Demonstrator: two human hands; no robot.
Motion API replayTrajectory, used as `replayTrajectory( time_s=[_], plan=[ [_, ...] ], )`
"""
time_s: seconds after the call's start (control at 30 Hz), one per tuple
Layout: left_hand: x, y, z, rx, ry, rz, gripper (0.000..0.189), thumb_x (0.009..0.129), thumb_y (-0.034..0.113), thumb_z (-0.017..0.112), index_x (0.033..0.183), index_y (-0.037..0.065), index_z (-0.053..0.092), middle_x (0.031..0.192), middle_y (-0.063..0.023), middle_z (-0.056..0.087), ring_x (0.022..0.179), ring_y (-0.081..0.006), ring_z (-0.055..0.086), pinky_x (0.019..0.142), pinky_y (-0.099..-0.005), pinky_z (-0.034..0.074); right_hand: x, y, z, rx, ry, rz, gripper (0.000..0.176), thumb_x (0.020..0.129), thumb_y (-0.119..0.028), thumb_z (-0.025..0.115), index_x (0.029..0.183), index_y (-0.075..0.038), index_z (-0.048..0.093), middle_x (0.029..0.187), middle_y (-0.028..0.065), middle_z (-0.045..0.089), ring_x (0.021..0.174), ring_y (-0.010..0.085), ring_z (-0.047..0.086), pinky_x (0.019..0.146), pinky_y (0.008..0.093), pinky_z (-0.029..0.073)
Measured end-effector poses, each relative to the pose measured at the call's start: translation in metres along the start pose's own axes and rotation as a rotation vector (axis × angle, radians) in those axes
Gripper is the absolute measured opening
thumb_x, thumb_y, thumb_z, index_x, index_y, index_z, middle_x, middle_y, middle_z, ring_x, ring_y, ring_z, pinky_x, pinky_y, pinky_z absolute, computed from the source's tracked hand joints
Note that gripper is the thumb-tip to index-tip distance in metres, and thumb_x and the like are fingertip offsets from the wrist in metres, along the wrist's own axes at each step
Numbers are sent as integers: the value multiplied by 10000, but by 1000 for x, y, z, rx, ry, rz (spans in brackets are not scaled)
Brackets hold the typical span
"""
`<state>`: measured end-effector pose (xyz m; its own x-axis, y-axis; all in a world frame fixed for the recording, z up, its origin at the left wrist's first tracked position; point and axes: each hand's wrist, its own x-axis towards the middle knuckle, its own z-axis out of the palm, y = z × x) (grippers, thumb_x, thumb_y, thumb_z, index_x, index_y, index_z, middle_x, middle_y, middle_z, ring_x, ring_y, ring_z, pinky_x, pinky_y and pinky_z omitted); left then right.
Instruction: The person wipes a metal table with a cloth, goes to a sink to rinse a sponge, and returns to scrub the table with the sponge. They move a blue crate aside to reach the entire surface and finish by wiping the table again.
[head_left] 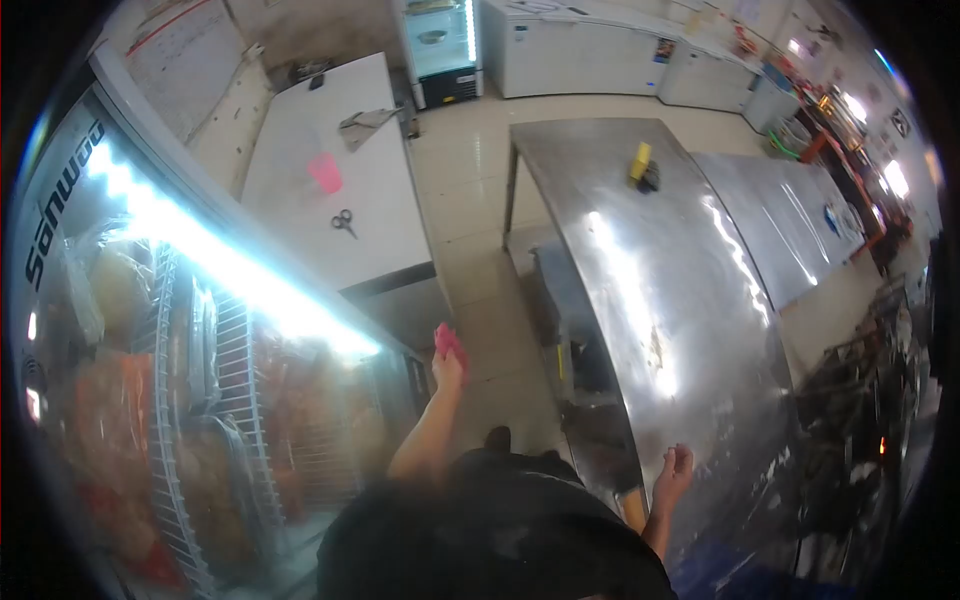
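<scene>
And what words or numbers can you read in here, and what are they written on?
"Sanwoo", in dark letters on the lit fridge at the left.
Too small to read: the yellow label on the far glass-door fridge, and the stickers by the white chest freezers.
No numbers I can read.

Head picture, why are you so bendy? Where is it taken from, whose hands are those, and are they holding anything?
There's no robot here, just a person with two bare hands. The camera sits on their head, looking forward and down, so their dark clothes show at the bottom. Its view makes straight edges look curved.

The left hand holds a pink cloth. The right hand is loosely curled by the metal table; I see nothing in it.

On that table is something yellow, too small to name. The white table has scissors. The fridge is lit up, on the picture's left.
</scene>
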<state>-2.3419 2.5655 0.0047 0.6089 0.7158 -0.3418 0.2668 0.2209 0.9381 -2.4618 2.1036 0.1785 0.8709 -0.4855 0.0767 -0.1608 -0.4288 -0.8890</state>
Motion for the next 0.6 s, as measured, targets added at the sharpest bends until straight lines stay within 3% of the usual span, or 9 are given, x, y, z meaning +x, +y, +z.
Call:
replayTrajectory(
  time_s=[0.1,0.17,0.27,0.33,0.43,0.47,0.5,0.57,0.6],
  plan=[
    [28,94,8,-47,-16,92,379,928,238,483,1223,3,526,1041,-181,625,954,-268,601,815,-379,451,43,-16,56,64,-75,-27,188,900,-104,543,1036,24,561,888,61,580,809,126,556,730,265,461],
    [54,152,3,6,70,13,417,937,267,471,1225,-33,504,1093,-177,601,1004,-263,578,840,-364,446,72,-27,91,140,-125,-25,182,899,-106,544,1027,22,565,869,55,578,794,119,554,714,261,460],
    [111,197,-14,-262,130,75,430,950,291,453,1218,-43,491,1160,-155,569,1051,-247,553,882,-356,429,119,-57,145,36,-250,-144,171,908,-103,532,1009,29,571,827,52,577,764,112,555,680,254,453],
    [143,224,-32,-529,8,104,409,965,261,454,1294,18,432,1219,-102,540,1105,-208,530,955,-350,403,149,-74,183,59,-255,-156,176,910,-101,529,1017,31,570,845,59,583,773,120,559,689,256,458],
    [182,248,-52,-686,-55,87,397,974,242,425,1307,26,418,1263,-109,513,1162,-208,499,1002,-361,375,200,-80,236,120,-281,-155,200,912,-100,526,1051,38,564,903,81,595,809,147,573,728,278,477],
    [204,234,-59,-669,-44,154,510,961,342,440,1350,22,359,1337,-139,443,1225,-240,444,1046,-384,318,216,-80,253,137,-295,-135,209,912,-101,526,1060,42,560,923,87,594,825,154,575,742,282,482],
    [206,239,-59,-654,-22,150,510,961,342,440,1350,22,359,1337,-139,443,1225,-240,444,1046,-384,318,227,-81,268,151,-305,-109,218,913,-102,525,1070,46,556,943,93,593,841,162,577,757,287,486],
    [202,248,-46,-583,404,-37,674,924,485,450,1382,15,300,1396,-173,358,1272,-277,385,1062,-415,283,253,-98,298,183,-293,-147,218,912,-102,526,1077,35,565,860,77,596,779,149,577,715,277,476],
    [209,236,-43,-571,404,-54,674,924,485,450,1382,15,300,1396,-173,358,1272,-277,385,1062,-415,283,268,-110,305,63,-346,-185,213,911,-120,536,1072,17,569,808,51,581,740,130,555,677,261,458]
  ],
)
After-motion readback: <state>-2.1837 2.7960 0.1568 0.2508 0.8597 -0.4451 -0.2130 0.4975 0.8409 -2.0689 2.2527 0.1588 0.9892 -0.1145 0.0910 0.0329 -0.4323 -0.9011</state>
